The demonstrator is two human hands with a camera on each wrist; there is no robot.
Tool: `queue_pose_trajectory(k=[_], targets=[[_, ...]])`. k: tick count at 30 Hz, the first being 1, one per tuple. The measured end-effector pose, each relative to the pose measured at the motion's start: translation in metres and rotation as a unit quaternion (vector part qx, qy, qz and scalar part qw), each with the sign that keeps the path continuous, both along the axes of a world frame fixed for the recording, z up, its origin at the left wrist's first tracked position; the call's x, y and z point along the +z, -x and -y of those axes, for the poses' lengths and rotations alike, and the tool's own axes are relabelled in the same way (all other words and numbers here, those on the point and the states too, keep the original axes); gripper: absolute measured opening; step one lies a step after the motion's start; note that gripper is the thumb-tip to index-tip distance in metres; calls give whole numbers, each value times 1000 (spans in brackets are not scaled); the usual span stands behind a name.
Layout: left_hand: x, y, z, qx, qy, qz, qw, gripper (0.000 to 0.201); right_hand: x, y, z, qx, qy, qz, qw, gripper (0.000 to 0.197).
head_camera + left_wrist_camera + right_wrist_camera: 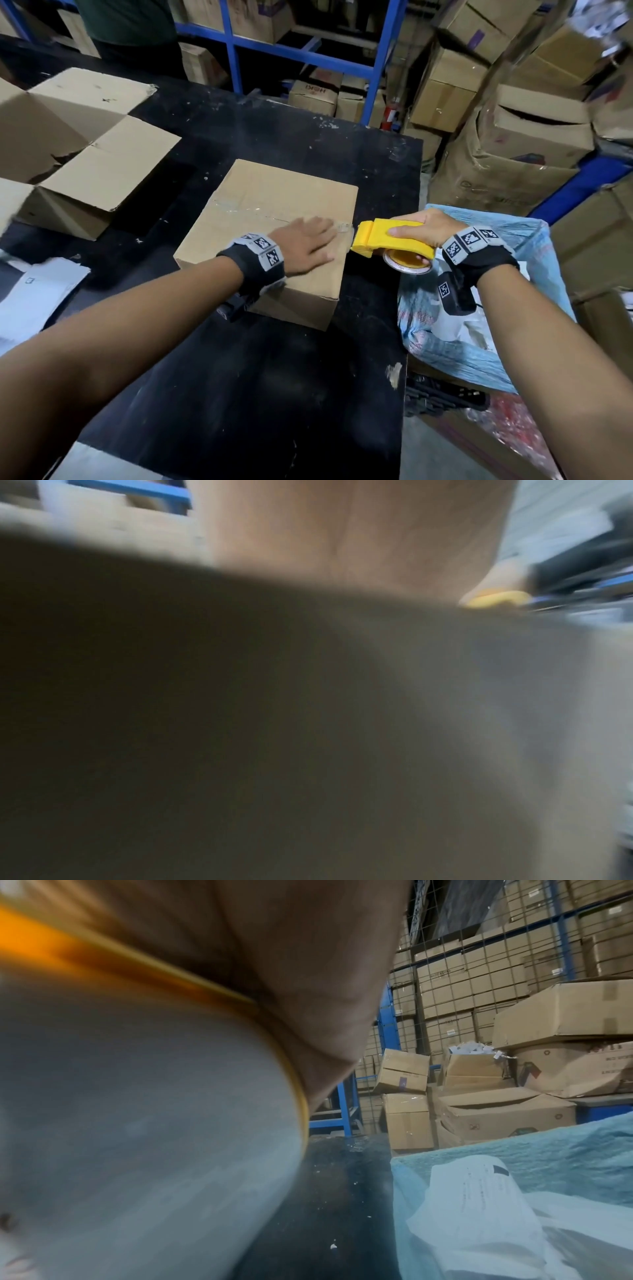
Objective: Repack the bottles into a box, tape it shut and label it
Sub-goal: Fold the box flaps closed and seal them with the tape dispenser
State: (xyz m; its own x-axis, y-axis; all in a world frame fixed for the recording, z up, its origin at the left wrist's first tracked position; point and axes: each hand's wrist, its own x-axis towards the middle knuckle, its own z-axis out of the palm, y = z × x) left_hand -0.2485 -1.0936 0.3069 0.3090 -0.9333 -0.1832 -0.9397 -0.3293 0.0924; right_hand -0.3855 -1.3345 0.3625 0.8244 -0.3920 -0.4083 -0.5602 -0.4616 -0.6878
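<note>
A closed cardboard box [274,205] sits on the black table [274,377], with clear tape [246,210] running along its top seam. My left hand [305,245] lies flat on the box top near its right edge, fingers straight. My right hand [424,228] grips a yellow tape dispenser [387,240] just past the box's right edge, its front end touching the tape end there. The left wrist view is blurred: box surface [240,723], palm [342,534], a bit of yellow dispenser [493,600]. The right wrist view shows the tape roll [137,1123] close up. No bottles are visible.
A large open, torn carton [68,144] stands at the table's left. White papers [34,298] lie at the near left. A blue bag [479,335] with white plastic sits off the right edge. Stacked cartons [513,120] and blue racking [308,51] fill the background.
</note>
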Motion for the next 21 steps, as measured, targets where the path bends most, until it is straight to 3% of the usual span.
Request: queue_pose_trajectory(k=[4, 12, 21], targets=[[-21, 14, 6, 26, -15, 7, 1000, 77, -5, -1, 1, -3, -5, 2, 1000, 38], [-29, 15, 3, 12, 12, 23, 1000, 89, -30, 2, 2, -44, -97, 32, 994, 23], [-28, 16, 1, 21, 35, -21, 999, 84, -40, 7, -5, -128, -129, 15, 983, 38]])
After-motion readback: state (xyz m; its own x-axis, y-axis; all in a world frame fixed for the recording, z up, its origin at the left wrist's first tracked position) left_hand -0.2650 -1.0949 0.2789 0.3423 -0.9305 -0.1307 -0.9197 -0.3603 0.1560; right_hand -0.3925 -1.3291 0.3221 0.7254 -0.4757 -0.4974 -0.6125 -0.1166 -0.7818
